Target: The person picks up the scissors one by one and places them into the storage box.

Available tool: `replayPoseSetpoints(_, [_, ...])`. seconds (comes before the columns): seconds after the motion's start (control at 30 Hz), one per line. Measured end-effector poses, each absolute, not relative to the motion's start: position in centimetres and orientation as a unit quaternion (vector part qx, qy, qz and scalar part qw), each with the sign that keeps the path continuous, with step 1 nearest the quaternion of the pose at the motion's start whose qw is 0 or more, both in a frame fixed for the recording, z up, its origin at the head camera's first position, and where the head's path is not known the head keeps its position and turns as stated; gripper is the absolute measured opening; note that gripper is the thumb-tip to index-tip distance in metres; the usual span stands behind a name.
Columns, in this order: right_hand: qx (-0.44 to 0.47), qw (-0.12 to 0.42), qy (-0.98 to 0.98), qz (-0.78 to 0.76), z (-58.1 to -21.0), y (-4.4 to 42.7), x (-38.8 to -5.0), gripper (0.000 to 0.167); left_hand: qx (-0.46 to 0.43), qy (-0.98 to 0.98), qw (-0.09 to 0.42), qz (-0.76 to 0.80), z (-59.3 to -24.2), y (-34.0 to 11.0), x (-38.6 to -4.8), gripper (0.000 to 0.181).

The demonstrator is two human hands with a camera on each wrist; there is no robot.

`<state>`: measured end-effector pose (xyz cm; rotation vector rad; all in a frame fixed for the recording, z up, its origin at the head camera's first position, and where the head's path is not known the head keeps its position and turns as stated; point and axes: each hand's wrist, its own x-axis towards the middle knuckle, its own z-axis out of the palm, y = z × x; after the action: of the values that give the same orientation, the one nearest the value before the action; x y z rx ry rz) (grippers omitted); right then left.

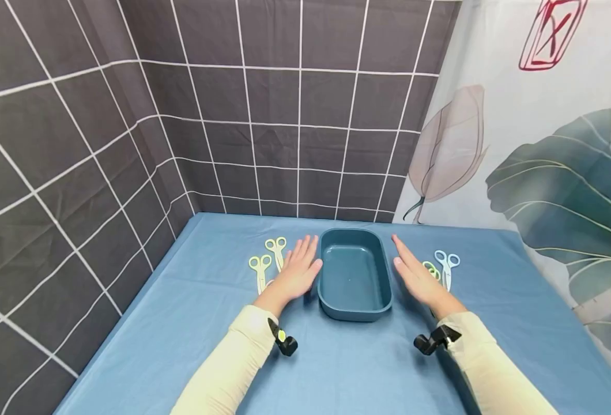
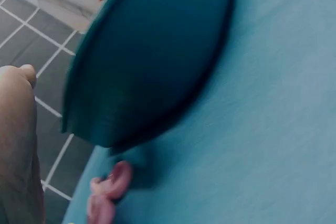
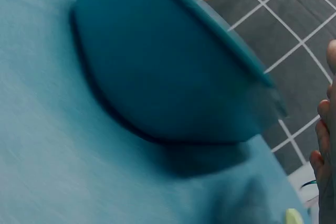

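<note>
In the head view, a teal container (image 1: 354, 279) is being flanked by the left hand (image 1: 296, 274) and the right hand (image 1: 423, 282) on a blue cloth (image 1: 347, 374), straight fingers being held nearly together. Yellow scissors (image 1: 260, 275) are being partly covered by the left hand; pale blue scissors (image 1: 447, 271) are being shown beside the right. In the left wrist view, pink handles (image 2: 107, 190) are being seen near the container's base. In the right wrist view, the container's wall is being blurred; whether it is being touched cannot be told
</note>
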<state>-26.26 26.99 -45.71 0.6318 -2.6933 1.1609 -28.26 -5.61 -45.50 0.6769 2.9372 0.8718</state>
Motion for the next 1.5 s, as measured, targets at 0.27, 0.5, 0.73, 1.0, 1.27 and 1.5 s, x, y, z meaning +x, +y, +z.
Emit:
replayPoseSetpoints(0.27, [0.205,0.082,-0.887,0.407,-48.3,24.7,-25.6,0.054,0.269,0.926,-0.015,0.266,-47.2,-4.8,-27.5,0.059])
replayPoseSetpoints(0.5, [0.223,0.124,-0.866,0.43,-49.5,24.3,-25.3,0.051,0.269,0.921,-0.023,0.279,-47.7,-4.7,-27.5,0.057])
replayPoseSetpoints(0.73, [0.231,0.137,-0.844,0.464,-49.9,23.9,-25.2,0.051,0.269,0.912,-0.038,0.308,-48.3,-4.6,-27.6,0.057])
replayPoseSetpoints(1.0, [0.207,0.118,-0.849,0.472,-49.9,22.9,-25.3,0.052,0.262,0.898,-0.056,0.348,-49.0,-5.4,-28.0,0.056])
replayPoseSetpoints(1.27, [0.211,0.126,-0.851,0.464,-49.9,22.6,-25.3,0.052,0.26,0.889,-0.077,0.369,-49.7,-5.8,-27.8,0.054])
replayPoseSetpoints(1.5, [0.165,0.09,-0.876,0.444,-49.1,23.0,-25.5,0.055,0.253,0.89,-0.108,0.365,-50.2,-6.0,-27.7,0.053])
